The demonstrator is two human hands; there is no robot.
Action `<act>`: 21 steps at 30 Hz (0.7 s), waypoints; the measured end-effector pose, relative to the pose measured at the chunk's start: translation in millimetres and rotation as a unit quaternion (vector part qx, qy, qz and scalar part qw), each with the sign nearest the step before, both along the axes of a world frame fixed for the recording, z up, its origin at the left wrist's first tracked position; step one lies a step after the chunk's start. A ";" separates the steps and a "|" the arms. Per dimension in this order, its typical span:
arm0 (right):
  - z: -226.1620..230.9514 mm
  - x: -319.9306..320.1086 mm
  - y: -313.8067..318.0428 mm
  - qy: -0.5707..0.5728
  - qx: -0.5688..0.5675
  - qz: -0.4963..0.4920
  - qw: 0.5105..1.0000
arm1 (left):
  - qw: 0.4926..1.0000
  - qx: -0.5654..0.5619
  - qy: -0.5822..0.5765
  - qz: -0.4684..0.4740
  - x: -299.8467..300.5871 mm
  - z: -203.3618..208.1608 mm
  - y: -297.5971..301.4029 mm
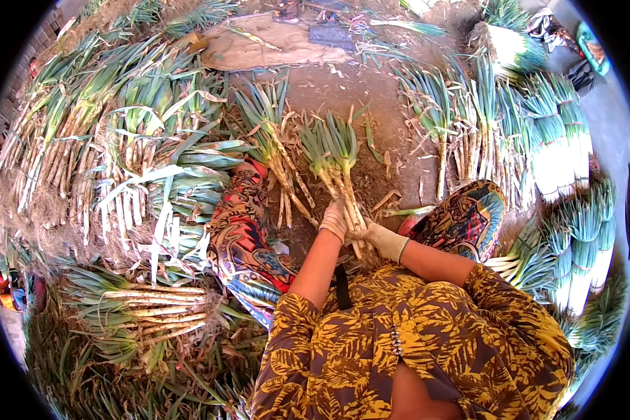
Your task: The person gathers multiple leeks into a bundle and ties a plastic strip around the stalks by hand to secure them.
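Observation:
Between my knees I hold a small bunch of long green onions (339, 157), leafy tops pointing away from me and rooty ends toward my lap. My left hand (334, 219), in a pale glove, is closed around the stalks on their left side. Lower down, my right hand (385, 240), also in a pale glove, is closed on the stalks near the root end; its fingertips are partly hidden. Just left of the bunch, several loose green onions (276, 157) lie on the brown ground.
A big heap of unpeeled green onions (122, 126) fills the left, with another bunch (154, 308) below. At right lie more loose stalks (479, 119) and tied white-stemmed bundles (553, 157). A flat board (266, 45) lies at the far side. Dry leaf scraps litter the ground.

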State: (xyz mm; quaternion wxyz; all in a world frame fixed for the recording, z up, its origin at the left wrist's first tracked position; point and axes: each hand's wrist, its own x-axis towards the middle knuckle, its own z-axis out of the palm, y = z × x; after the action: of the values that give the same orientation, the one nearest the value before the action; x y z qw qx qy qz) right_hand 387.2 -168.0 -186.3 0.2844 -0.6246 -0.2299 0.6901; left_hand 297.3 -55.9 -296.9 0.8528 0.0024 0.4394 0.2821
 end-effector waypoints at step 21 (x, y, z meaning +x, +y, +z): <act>-0.6 67.4 94.9 0.014 0.087 -0.056 0.995 | 0.857 0.042 0.504 -0.097 -49.5 -62.8 103.3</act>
State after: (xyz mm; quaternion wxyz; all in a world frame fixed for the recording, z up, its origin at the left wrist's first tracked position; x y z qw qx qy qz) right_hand 454.6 -73.1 -186.9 0.3789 -0.5997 -0.2494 0.6593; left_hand 247.8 47.4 -359.7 0.5367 0.2223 0.7946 0.1764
